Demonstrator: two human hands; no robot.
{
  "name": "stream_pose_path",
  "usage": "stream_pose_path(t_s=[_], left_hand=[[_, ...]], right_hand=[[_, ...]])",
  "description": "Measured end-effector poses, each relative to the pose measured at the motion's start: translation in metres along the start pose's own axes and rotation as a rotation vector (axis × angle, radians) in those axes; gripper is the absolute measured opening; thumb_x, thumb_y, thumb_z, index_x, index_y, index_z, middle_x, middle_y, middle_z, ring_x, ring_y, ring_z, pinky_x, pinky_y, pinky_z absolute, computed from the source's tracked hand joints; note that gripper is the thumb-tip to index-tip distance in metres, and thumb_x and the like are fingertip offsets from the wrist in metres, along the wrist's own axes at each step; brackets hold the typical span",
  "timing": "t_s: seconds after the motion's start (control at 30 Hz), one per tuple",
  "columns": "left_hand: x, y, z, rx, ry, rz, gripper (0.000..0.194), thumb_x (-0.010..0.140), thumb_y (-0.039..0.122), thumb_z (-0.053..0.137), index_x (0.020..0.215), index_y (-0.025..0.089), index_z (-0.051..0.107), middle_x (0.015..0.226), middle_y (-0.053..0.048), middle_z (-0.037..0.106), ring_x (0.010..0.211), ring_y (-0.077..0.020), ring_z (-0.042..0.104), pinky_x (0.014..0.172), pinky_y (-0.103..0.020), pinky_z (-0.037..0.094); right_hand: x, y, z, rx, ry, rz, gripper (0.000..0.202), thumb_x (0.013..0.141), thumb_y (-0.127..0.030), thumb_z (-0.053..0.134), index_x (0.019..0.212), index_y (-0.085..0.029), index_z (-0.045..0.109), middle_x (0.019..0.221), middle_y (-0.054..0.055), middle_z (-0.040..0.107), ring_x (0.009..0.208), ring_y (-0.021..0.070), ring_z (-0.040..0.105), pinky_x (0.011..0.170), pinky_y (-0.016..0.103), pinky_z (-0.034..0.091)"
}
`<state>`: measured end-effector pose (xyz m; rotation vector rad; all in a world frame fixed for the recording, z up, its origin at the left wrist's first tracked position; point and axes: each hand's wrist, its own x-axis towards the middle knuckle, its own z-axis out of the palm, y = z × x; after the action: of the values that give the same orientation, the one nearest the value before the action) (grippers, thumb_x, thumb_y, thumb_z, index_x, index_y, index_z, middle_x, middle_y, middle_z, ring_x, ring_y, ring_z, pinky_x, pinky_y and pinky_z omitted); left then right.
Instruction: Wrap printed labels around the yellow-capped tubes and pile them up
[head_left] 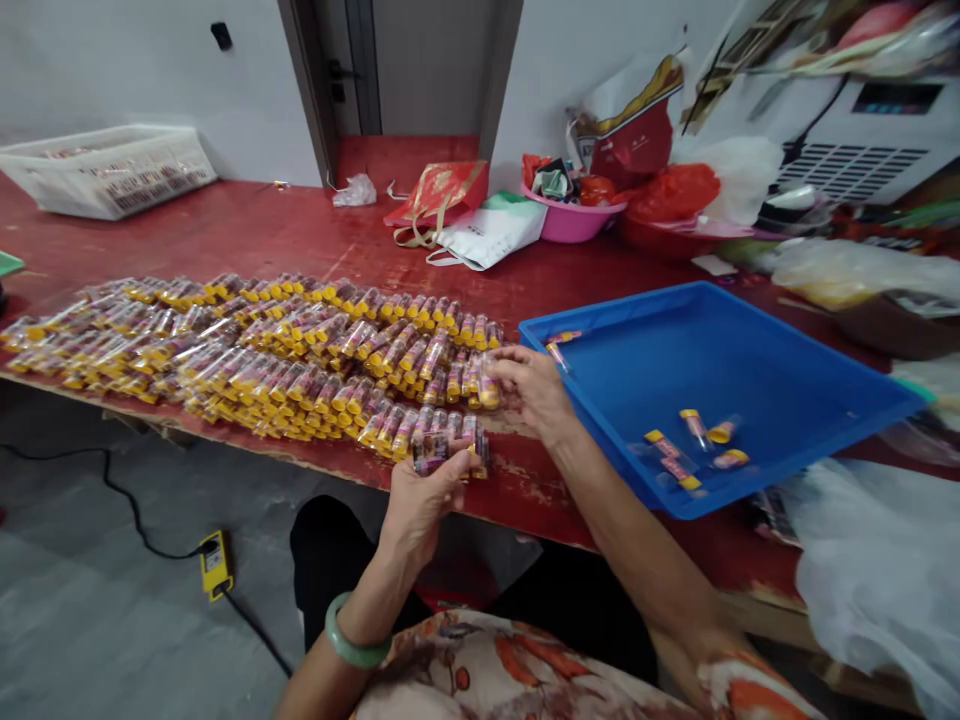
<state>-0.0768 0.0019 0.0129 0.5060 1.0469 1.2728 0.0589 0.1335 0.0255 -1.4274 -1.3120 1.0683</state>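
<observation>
Long stacked rows of small clear tubes with yellow caps (300, 350) cover the left part of the red table (352, 230). My left hand (424, 500), with a green bangle on the wrist, is closed on a few wrapped tubes (433, 453) at the table's front edge. At the right end of the rows, my right hand (536, 385) pinches a capped tube (488, 385) between thumb and fingers. Beside that hand lies a blue tray (780, 370) with several loose tubes (694, 425) in it.
A white basket (150, 175) stands at the back left. Bags (491, 230) and a pink basin (574, 220) sit at the back, near a white machine (870, 130). Plastic bags (862, 560) hang at the right edge. A yellow socket block (217, 565) lies on the floor.
</observation>
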Motion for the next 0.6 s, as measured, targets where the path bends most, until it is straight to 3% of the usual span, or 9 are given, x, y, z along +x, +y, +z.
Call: stream_pose_path(t_s=[0.17, 0.37, 0.5, 0.6], left_hand=[[-0.004, 0.005, -0.026, -0.061, 0.03, -0.034, 0.039, 0.065, 0.036, 0.08, 0.092, 0.009, 0.07, 0.078, -0.01, 0.071, 0.041, -0.0014, 0.041, 0.036, -0.015, 0.019], [-0.005, 0.012, -0.031, -0.16, 0.044, -0.091, 0.037, 0.069, 0.036, 0.077, 0.094, 0.01, 0.069, 0.074, -0.006, 0.068, 0.043, -0.0027, 0.044, 0.036, -0.014, 0.027], [-0.003, 0.017, -0.022, -0.273, 0.093, -0.122, 0.018, 0.079, 0.023, 0.064, 0.09, 0.009, 0.067, 0.072, -0.007, 0.068, 0.051, -0.0079, 0.055, 0.043, -0.015, 0.043], [0.002, 0.018, -0.011, -0.201, 0.149, -0.209, 0.013, 0.079, 0.011, 0.055, 0.085, 0.01, 0.067, 0.072, -0.009, 0.07, 0.055, -0.0138, 0.063, 0.049, -0.021, 0.052]], right_hand=[[0.061, 0.014, 0.039, -0.292, 0.101, -0.012, 0.02, 0.057, -0.029, 0.058, 0.067, -0.012, 0.06, 0.055, -0.002, 0.052, 0.052, 0.0113, 0.048, 0.048, 0.022, 0.037], [0.069, 0.011, 0.061, -0.642, 0.012, -0.055, 0.027, 0.07, -0.029, 0.052, 0.06, -0.006, 0.061, 0.06, 0.006, 0.058, 0.063, 0.015, 0.059, 0.06, 0.023, 0.042], [0.051, -0.003, 0.042, -0.808, 0.025, -0.119, 0.037, 0.08, -0.039, 0.05, 0.083, -0.007, 0.068, 0.078, 0.009, 0.066, 0.078, 0.018, 0.064, 0.067, 0.022, 0.044], [0.036, -0.006, -0.007, -0.924, 0.077, -0.165, 0.031, 0.084, -0.041, 0.051, 0.097, -0.018, 0.067, 0.093, 0.006, 0.069, 0.089, 0.0187, 0.063, 0.074, 0.023, 0.045]])
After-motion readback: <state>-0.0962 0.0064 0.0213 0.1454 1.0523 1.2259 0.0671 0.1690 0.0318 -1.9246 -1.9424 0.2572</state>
